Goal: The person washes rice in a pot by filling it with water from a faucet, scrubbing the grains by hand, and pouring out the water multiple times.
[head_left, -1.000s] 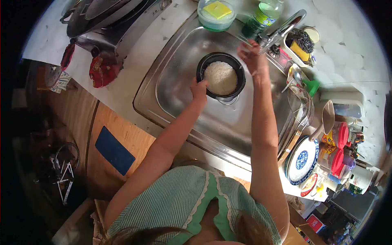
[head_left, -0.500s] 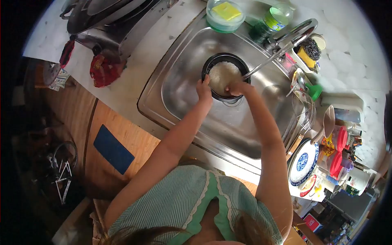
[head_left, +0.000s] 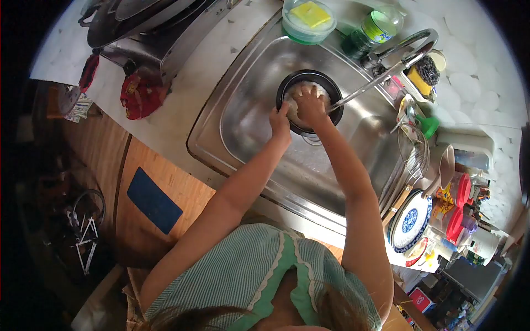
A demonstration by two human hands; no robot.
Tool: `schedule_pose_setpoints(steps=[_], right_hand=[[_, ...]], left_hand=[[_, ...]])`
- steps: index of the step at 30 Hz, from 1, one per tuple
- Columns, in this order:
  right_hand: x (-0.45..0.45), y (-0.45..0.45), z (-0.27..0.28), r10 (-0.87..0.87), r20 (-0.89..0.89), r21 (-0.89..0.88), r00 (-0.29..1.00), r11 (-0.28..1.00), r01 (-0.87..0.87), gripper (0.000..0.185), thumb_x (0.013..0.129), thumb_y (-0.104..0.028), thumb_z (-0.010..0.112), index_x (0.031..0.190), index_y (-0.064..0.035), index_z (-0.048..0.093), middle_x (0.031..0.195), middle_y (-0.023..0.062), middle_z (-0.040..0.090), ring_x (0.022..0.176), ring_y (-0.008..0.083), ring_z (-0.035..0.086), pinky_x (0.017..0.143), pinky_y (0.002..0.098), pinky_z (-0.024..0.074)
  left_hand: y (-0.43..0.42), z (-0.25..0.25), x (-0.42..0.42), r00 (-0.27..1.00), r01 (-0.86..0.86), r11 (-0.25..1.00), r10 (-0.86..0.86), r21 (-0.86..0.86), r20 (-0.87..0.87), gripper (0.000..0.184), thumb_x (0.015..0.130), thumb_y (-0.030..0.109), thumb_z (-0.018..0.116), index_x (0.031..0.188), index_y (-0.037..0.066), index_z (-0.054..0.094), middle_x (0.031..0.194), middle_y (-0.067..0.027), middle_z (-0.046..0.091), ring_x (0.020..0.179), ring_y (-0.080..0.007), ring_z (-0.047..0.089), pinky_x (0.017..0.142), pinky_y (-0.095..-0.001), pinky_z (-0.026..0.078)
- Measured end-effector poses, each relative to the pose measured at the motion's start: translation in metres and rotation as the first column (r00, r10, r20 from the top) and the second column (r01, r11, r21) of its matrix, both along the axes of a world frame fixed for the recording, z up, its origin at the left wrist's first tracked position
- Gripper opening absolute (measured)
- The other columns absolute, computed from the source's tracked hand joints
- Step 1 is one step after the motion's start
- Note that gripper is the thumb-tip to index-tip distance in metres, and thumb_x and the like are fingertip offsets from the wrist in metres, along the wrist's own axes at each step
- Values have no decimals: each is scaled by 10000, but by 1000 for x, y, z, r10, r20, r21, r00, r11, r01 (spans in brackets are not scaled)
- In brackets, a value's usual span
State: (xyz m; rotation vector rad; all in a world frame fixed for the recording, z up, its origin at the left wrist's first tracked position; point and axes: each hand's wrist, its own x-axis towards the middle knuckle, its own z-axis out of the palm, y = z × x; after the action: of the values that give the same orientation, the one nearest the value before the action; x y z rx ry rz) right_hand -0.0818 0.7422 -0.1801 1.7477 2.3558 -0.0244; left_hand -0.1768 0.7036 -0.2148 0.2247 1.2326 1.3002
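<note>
A round black pot (head_left: 333, 88) stands in the metal sink (head_left: 259, 71), holding white rice (head_left: 293, 111) in cloudy water. My left hand (head_left: 280, 120) grips the pot's near left rim, thumb over the edge. Inside the pot, my right hand (head_left: 312, 106) lies palm down on the rice with its fingers spread; part of the rice is hidden under it. From the right, a curved faucet (head_left: 395, 69) reaches in, and a thin line from it, spout or water, ends at the pot's right side beside my right wrist.
Behind the sink stand a tub with a yellow sponge (head_left: 311, 14) and a green bottle (head_left: 367, 34). Strainers (head_left: 413, 151) and plates (head_left: 409, 220) crowd the right side. On the left counter are a red cloth (head_left: 142, 96) and a stove with pans (head_left: 132, 38).
My right hand has shifted from the pot's near right side up and left over the rice, and its fingers have spread out. My left hand keeps its hold on the rim.
</note>
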Motion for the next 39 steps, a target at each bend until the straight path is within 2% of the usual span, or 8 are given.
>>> schedule_pose_setpoints(steps=[7,19,23,27,30,32,33,39], right_hand=[[25,11,-39,-290,-228,-337,930,919,204,723,648,-242,705,1292,-151,390,1231,244,456,1134,404,449,883,457,425],[84,-23,31,-185,-437,-448,880,893,-34,278,768,-154,518,1014,-39,579,960,188,604,891,344,576,786,409,450],[154,12,6,-214,-60,-25,975,977,213,228,771,-116,506,976,-63,591,910,218,593,873,350,573,744,402,461],[131,25,91,-242,-600,279,763,830,483,518,710,-79,602,1200,-27,444,1038,222,573,958,352,566,798,402,451],[126,33,100,-119,-645,337,755,842,420,675,687,-44,636,1286,-26,325,1165,234,504,1044,340,531,859,397,426],[124,38,87,-82,-698,328,711,846,419,717,688,-44,636,1311,-25,283,1244,226,442,1101,351,486,892,383,414],[126,40,81,-63,-723,323,688,850,417,738,689,-44,637,1323,-24,261,1284,223,411,1129,356,464,909,377,409],[106,32,73,55,-868,301,493,848,436,880,656,-17,667,1362,-39,141,1307,206,366,1113,306,483,855,365,452]], left_hand=[[1,-4,-3,999,46,997,-46,-64,4,260,845,259,572,922,11,565,815,-26,546,764,-129,484,697,-274,381],[0,-6,-1,999,47,998,-46,-37,22,293,826,295,587,942,28,565,858,-38,554,790,-134,498,709,-281,390],[1,-17,-1,992,74,997,-75,-12,-97,313,817,320,591,951,38,570,825,-29,570,744,-126,531,649,-271,418],[0,-9,-3,974,112,993,-114,-20,-195,386,829,336,570,1009,-2,529,872,-73,578,781,-176,546,676,-292,418],[-4,-9,1,721,191,977,-206,-95,-661,456,821,309,577,1124,-13,467,1041,-157,531,962,-284,501,818,-390,375],[-19,33,4,259,367,930,-129,-26,-957,556,811,330,576,1209,-12,396,1194,-190,436,1114,-327,402,918,-451,307],[-29,51,6,1,456,890,-34,-30,-999,608,806,341,576,1252,-11,360,1271,-207,388,1190,-349,352,968,-482,273],[-42,34,35,-344,865,398,29,-305,-939,773,799,486,524,1338,-6,268,1418,-174,197,1321,-341,145,1035,-544,151]])
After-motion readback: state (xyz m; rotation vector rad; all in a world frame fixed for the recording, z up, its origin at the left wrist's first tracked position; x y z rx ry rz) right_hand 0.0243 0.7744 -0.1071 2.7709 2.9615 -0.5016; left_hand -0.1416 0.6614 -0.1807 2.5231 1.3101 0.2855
